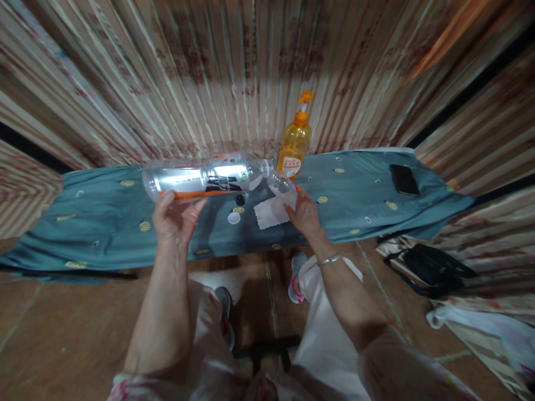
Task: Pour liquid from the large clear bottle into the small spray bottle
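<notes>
My left hand holds a large clear plastic bottle from below near its base, fingers and thumb along its side. The bottle lies on its side in the air, with a silver and orange label and its uncapped mouth to the right. My right hand grips a small clear plastic bottle, whose narrow end meets or nearly meets the large bottle's mouth. Beneath it, by my right fingers, is a white sheet of paper or tissue with a wavy edge. A black cap and a white cap lie below the large bottle.
An orange pump bottle stands at the back of the narrow table with a teal cloth. A dark phone lies at its right. Striped curtains hang close behind. A black bag sits at the lower right.
</notes>
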